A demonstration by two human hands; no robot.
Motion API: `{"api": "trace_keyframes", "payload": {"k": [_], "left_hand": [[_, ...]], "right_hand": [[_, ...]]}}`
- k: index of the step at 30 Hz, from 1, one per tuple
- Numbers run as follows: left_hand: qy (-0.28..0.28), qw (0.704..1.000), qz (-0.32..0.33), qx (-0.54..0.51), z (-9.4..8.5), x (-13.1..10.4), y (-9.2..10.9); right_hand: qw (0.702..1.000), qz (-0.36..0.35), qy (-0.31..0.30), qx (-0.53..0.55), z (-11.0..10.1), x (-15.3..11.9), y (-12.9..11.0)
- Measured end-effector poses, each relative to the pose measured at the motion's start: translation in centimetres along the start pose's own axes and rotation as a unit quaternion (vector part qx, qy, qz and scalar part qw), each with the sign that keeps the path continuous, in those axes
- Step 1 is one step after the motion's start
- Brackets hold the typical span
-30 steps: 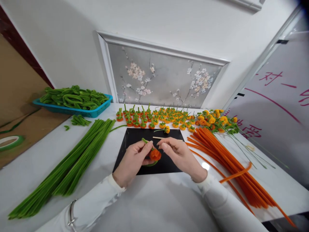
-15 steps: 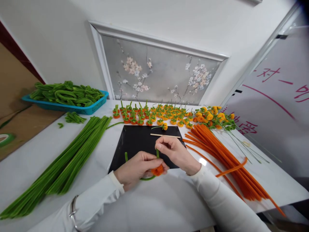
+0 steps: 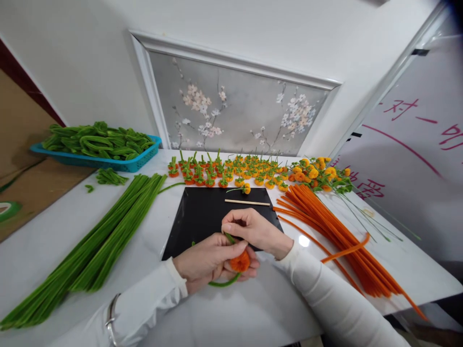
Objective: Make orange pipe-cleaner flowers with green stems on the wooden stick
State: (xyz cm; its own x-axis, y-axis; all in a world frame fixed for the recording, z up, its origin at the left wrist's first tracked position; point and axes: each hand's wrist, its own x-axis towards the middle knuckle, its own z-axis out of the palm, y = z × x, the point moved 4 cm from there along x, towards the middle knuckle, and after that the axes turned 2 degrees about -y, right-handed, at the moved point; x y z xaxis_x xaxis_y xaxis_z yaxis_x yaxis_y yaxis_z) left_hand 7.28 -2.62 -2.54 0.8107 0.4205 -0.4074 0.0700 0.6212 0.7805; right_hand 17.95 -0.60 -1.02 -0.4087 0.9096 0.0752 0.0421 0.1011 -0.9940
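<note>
In my left hand (image 3: pixel 213 258) rests an orange pipe-cleaner flower (image 3: pixel 240 261), its round head held between thumb and fingers. A green pipe cleaner (image 3: pixel 224 282) is with it and curves out below the fingers. My right hand (image 3: pixel 255 231) pinches the upper end of a green pipe cleaner just above the flower. The fingers hide where the green stem meets the orange head. Both hands are over the front edge of a black board (image 3: pixel 202 207). On that board lie a thin wooden stick (image 3: pixel 247 202) and a small yellow flower (image 3: pixel 246 188).
Green pipe cleaners (image 3: pixel 104 246) lie at left, orange ones (image 3: pixel 333 236) at right. Behind the board stand several small orange and yellow flower heads (image 3: pixel 223 181). A blue basket (image 3: pixel 144 156) of green pieces sits back left; a bunch of finished-looking flowers (image 3: pixel 314 173) lies back right.
My right hand has moved slightly left and down, tilting the green end leftward. My left hand has turned so more of the orange head shows.
</note>
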Motion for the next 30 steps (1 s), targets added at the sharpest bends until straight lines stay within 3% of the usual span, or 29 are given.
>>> {"api": "trace_keyframes", "payload": {"k": [4,8,12,14,18,21,26,30], "left_hand": [[0.004,0.998,0.043,-0.038,-0.5,-0.6,1.2],[-0.021,0.998,0.054,-0.021,-0.6,-0.7,1.5],[0.070,0.984,0.155,-0.042,-1.3,-0.5,2.3],[0.126,0.967,0.212,-0.064,-1.7,-0.4,2.7],[0.217,0.930,0.271,-0.119,-2.6,-0.5,3.0],[0.220,0.927,0.281,-0.118,-3.2,-0.9,3.6],[0.140,0.962,0.233,0.032,-4.3,-2.1,5.7],[0.158,0.925,0.229,0.260,-4.4,-2.4,6.5]], "right_hand": [[0.999,-0.003,0.005,0.050,-0.9,-0.5,-0.1],[0.999,-0.023,0.040,0.026,-1.4,-0.7,-0.5],[0.987,-0.047,0.154,0.014,-1.7,-1.1,-0.9],[0.984,-0.042,0.173,0.023,-1.4,-1.2,-0.8],[0.990,-0.042,0.125,0.055,0.2,-1.2,-0.4],[0.993,-0.037,0.079,0.083,0.9,-1.1,-0.1],[0.993,-0.038,0.108,-0.024,-0.4,-1.4,0.1],[0.992,-0.020,0.075,-0.096,-0.5,-1.5,0.7]]}}
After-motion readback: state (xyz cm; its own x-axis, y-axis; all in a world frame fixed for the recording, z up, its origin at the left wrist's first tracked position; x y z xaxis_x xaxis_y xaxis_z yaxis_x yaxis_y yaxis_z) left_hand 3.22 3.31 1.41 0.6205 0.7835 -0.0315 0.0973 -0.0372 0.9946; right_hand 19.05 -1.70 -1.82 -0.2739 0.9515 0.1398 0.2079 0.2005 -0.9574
